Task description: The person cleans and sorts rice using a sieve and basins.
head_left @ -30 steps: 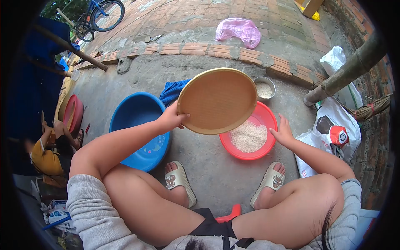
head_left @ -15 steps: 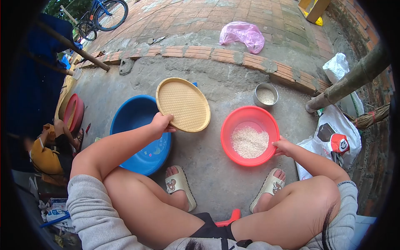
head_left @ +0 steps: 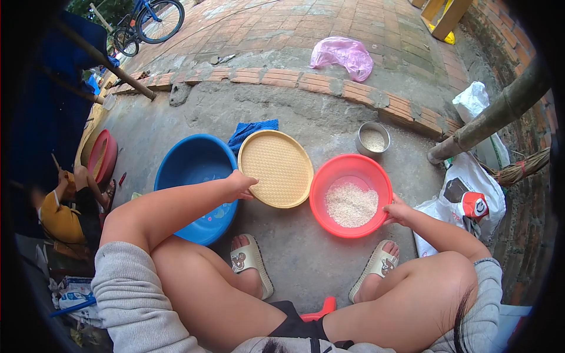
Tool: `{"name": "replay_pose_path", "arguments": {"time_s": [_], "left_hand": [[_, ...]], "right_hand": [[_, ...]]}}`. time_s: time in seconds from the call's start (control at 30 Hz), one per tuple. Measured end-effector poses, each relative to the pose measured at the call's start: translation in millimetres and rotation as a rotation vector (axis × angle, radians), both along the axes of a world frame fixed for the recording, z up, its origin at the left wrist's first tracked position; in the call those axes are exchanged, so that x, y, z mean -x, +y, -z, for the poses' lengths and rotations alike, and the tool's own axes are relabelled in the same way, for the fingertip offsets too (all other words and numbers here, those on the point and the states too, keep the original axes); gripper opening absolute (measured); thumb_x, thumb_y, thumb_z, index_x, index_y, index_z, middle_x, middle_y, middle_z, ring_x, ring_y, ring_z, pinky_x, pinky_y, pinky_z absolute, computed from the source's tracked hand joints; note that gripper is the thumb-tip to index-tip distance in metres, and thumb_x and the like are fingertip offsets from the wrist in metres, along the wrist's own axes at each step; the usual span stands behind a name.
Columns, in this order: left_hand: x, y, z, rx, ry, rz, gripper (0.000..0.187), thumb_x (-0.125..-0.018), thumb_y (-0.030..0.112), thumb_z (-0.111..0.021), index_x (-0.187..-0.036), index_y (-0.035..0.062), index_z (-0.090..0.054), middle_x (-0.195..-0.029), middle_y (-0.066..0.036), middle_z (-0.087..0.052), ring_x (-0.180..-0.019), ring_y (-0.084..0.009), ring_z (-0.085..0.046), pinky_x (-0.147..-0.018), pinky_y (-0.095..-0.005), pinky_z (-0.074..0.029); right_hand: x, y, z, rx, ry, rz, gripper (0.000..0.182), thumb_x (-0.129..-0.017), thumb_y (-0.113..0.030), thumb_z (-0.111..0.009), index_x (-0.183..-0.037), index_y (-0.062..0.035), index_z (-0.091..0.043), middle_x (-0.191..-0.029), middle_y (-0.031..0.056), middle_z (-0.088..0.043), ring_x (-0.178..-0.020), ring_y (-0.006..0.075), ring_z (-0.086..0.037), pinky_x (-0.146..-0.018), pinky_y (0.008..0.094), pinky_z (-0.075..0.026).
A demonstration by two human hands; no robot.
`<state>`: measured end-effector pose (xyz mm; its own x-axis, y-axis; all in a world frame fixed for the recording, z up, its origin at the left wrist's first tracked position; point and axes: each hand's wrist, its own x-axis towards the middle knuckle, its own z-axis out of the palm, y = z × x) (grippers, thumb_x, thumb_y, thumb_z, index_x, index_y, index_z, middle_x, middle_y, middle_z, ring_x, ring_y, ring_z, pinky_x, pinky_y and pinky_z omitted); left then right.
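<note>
A round woven tray (head_left: 276,169) lies between the two basins, its right edge against the red one. My left hand (head_left: 240,183) is at the tray's lower left rim, thumb on top and fingers closed at the edge. My right hand (head_left: 398,211) grips the right rim of the red basin (head_left: 318,207), which holds white grains (head_left: 351,204). The blue basin (head_left: 196,154) stands on the left, partly behind my left forearm. Behind the red basin is a metal bowl (head_left: 372,139) of grains.
A blue cloth (head_left: 253,130) lies behind the tray. Pink plastic (head_left: 342,57) is beyond the brick edging (head_left: 318,82). A bamboo pole (head_left: 494,117) and white sacks (head_left: 465,200) stand right. Another person in yellow (head_left: 59,217) sits left near a pink basin (head_left: 103,156).
My left hand has moved the woven tray right and toward me, up to the red basin. More of the blue cloth now shows behind it.
</note>
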<state>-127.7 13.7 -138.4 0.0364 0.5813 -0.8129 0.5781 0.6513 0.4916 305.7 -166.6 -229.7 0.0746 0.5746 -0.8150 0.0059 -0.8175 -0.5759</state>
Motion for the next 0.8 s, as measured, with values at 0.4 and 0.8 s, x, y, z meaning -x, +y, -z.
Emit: {"name": "replay_pose_path", "arguments": {"time_s": [0.4, 0.8], "left_hand": [[-22.1, -21.9, -47.3, -0.019, -0.090, 0.112, 0.064, -0.088, 0.026, -0.053, -0.134, -0.0053, -0.023, -0.136, -0.029, -0.025, -0.113, -0.0377, -0.047, -0.091, -0.0389, -0.045], [-85.1, -50.6, -155.7, -0.183, -0.391, 0.348, 0.065, -0.090, 0.045, -0.040, -0.134, 0.0004, -0.022, -0.125, -0.031, -0.038, -0.101, -0.0379, -0.055, -0.083, -0.0428, -0.049]], "right_hand": [[-2.1, -4.7, -75.5, -0.229, -0.070, 0.012, 0.060, -0.076, 0.002, -0.042, -0.131, -0.0167, -0.028, -0.094, 0.0145, -0.060, -0.067, 0.0247, -0.065, -0.056, 0.0401, -0.057], [40.1, 34.7, -292.6, -0.411, -0.261, -0.209, 0.044, -0.073, -0.001, -0.043, -0.117, -0.0064, -0.040, -0.087, 0.0135, -0.058, -0.065, 0.0240, -0.065, -0.057, 0.0382, -0.057]]}}
